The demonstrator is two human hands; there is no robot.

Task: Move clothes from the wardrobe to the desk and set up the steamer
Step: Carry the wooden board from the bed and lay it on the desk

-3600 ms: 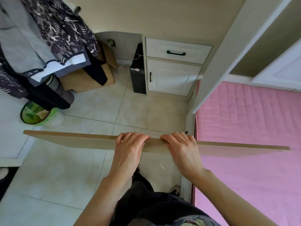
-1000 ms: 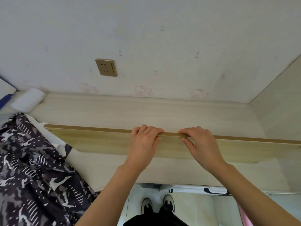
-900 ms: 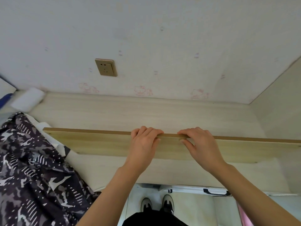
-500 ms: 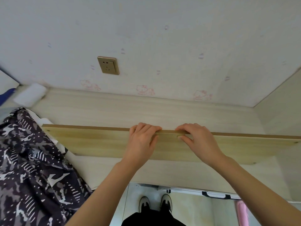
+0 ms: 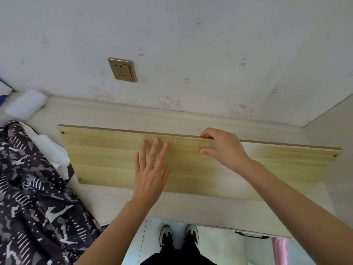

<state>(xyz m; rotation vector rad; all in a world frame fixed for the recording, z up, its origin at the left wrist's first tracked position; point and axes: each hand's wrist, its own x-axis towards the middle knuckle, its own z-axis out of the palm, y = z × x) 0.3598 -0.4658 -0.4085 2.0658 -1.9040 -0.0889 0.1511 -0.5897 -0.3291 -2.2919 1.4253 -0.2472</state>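
A long light wooden board [image 5: 107,155] lies nearly flat on the pale desk [image 5: 191,119], reaching almost to the right side panel. My right hand [image 5: 223,150] grips its far edge, fingers curled over the top and thumb on the face. My left hand [image 5: 150,169] is flat with straight fingers on or just above the middle of the board. A dark camouflage-patterned garment [image 5: 34,197] with some white cloth lies heaped on the desk's left end, beside the board's left end.
A brass wall socket [image 5: 122,69] sits on the wall above the desk. A white block [image 5: 24,106] lies at the desk's back left corner. Below the front edge I see my shoes [image 5: 178,236], a drawer handle [image 5: 252,235] and tiled floor.
The board has tipped from standing on edge to lying nearly flat on the desk. My left hand let go of its top edge and now lies open over its face.
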